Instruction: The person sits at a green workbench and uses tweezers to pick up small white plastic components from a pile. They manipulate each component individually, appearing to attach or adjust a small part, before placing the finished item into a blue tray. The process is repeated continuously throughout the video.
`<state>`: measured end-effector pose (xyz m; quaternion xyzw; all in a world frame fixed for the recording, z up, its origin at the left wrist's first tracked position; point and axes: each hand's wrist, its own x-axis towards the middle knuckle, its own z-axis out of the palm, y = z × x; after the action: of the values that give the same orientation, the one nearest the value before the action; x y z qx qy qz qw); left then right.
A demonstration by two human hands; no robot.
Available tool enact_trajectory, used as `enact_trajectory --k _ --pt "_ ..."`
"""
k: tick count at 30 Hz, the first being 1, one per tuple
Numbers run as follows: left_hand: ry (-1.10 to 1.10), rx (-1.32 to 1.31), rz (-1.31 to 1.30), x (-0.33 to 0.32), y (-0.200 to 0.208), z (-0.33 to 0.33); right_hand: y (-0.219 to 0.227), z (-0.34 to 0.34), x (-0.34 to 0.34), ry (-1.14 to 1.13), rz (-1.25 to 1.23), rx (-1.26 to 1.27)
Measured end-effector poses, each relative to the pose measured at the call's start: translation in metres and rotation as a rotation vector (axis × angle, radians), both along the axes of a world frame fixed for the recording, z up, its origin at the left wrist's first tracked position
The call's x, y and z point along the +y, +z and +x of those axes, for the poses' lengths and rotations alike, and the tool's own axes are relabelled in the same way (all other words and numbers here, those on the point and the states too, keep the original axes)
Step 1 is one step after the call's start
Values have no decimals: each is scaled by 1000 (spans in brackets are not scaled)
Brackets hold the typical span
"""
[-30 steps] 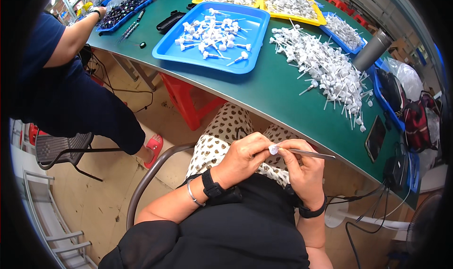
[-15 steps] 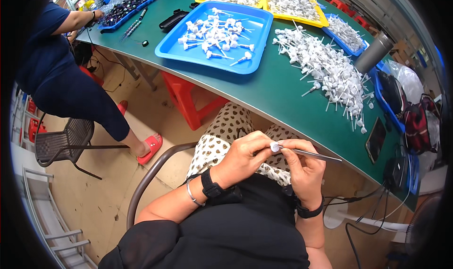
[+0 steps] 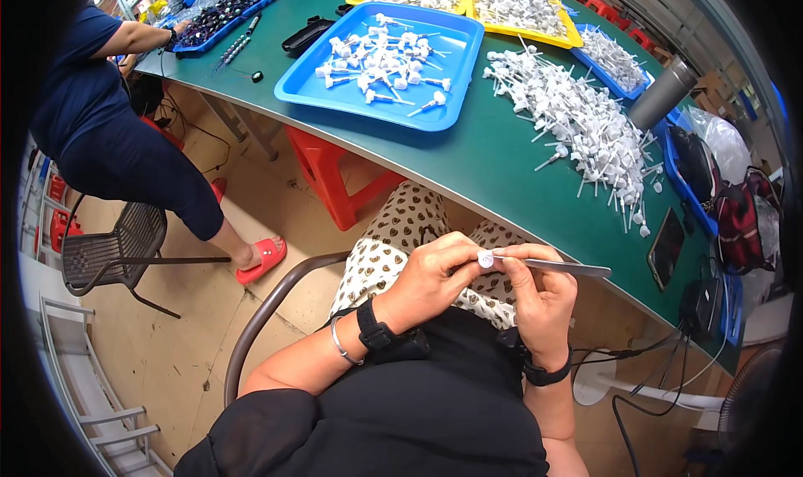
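Over my lap, my left hand [image 3: 437, 269] pinches a small white round-headed plastic piece [image 3: 485, 259] between closed fingertips. My right hand [image 3: 541, 300] is closed around a slim flat metal tool [image 3: 575, 268] with a rounded outer end. The tool's inner end meets the white piece, but fingers hide its tip, so its exact kind cannot be made out. On the green table ahead, a blue tray [image 3: 293, 84] holds several white pieces with thin stems. To its right lies a loose heap of similar white pieces [image 3: 577, 117].
Yellow trays [image 3: 562, 35] of white pieces stand at the far side. A grey cylinder [image 3: 665, 92], a phone [image 3: 667, 247] and bags [image 3: 740, 217] are at the right. A red stool [image 3: 330, 176] sits under the table edge. Another person [image 3: 92, 100] works at the left beside a chair [image 3: 125, 243].
The metal tool has turned slightly, showing more of its flat face, and its outer end has shifted a little right. The white piece's round face has tilted more into view.
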<state>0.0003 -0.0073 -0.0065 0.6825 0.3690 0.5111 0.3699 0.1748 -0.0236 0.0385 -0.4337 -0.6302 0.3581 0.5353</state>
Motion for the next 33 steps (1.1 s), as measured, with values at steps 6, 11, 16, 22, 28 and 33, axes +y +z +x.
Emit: enact_trajectory --k 6,11,16,22,28,33 --pt "15 30 6 -1 4 0 0 -2 0 1 -25 28" --pt "15 35 4 -1 4 0 -1 -2 0 -16 -11 20" --pt "21 54 32 0 3 -1 0 -2 1 -15 8 7" --pt "22 53 29 0 4 -1 -2 -3 1 -19 -5 33" --pt "21 53 30 0 4 -1 -2 -3 1 -21 -4 28" --pt "10 46 33 0 2 -1 -1 -1 0 -16 2 -19"
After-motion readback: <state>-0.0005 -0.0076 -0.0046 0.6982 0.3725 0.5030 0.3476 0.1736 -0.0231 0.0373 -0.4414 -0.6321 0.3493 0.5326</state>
